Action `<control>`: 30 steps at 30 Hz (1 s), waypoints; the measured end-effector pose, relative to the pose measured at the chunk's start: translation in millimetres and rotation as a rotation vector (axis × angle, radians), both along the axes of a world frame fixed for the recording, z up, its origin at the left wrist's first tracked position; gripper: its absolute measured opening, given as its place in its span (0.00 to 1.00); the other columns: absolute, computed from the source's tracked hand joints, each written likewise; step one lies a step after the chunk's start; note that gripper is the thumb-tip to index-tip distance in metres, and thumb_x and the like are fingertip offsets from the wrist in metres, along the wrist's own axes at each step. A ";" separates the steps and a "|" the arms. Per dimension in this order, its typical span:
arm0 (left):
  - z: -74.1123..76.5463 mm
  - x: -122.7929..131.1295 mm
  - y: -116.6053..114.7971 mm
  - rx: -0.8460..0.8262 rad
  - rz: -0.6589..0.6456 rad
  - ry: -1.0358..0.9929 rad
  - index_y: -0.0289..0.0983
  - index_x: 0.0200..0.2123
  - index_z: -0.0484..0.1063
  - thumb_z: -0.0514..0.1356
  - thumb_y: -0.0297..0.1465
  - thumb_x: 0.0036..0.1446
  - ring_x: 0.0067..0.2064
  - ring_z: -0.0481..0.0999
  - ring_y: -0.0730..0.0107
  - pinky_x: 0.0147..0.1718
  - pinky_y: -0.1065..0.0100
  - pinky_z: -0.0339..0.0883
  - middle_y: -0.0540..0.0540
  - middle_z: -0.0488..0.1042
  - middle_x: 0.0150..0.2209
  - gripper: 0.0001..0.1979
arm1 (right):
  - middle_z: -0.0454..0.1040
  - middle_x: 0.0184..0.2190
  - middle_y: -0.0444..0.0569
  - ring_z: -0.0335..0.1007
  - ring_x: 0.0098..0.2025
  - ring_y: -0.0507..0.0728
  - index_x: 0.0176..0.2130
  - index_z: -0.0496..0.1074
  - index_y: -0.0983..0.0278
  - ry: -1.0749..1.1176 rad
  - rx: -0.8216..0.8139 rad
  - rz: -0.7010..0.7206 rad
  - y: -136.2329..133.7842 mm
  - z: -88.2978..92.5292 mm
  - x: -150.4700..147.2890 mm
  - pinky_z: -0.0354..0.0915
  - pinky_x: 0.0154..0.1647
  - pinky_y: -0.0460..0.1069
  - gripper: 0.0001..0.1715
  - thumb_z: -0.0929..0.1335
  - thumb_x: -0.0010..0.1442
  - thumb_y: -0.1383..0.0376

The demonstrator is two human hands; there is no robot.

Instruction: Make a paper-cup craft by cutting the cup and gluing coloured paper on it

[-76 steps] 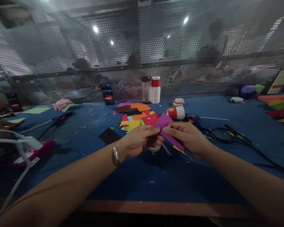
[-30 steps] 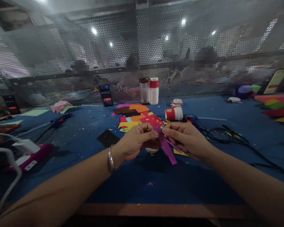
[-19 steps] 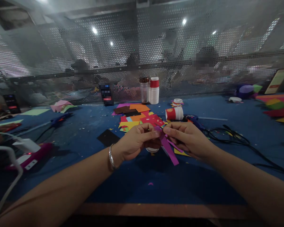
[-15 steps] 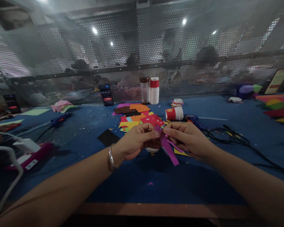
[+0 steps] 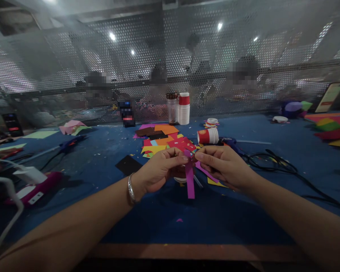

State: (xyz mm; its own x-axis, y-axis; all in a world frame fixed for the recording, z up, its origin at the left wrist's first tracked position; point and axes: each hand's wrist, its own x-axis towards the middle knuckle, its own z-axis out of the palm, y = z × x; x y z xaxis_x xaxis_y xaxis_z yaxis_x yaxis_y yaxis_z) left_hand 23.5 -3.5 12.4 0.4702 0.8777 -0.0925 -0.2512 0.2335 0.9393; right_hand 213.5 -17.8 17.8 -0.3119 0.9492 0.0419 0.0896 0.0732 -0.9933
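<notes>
My left hand pinches the upper end of a purple paper strip between thumb and forefinger, and the strip hangs straight down. Close beside it, my right hand is closed, its thumb and forefinger pressed together at the strip's top edge; what lies between those fingertips is too small to make out. A second purple strip slants out below the right fingers, and I cannot tell whether they hold it. Behind the left fingers, a pale round thing is mostly hidden.
Coloured paper sheets lie piled beyond my hands, near a tipped stack of red-and-white paper cups. Further back stand a bottle and upright cups. A glue gun and black cable are right; a power strip is left.
The purple strip in my left hand has swung from slanting down to the right to hanging nearly vertical. Both hands have stayed almost in place.
</notes>
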 end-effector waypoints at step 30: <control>0.1 -16.0 14.5 0.101 -0.110 0.078 0.35 0.32 0.66 0.72 0.33 0.47 0.27 0.80 0.72 0.30 0.72 0.73 0.47 0.80 0.29 0.18 | 0.60 0.16 0.36 0.47 0.14 0.43 0.28 0.68 0.65 -0.084 0.006 -0.006 3.1 -2.3 1.3 0.40 0.14 0.43 0.24 0.72 0.52 0.47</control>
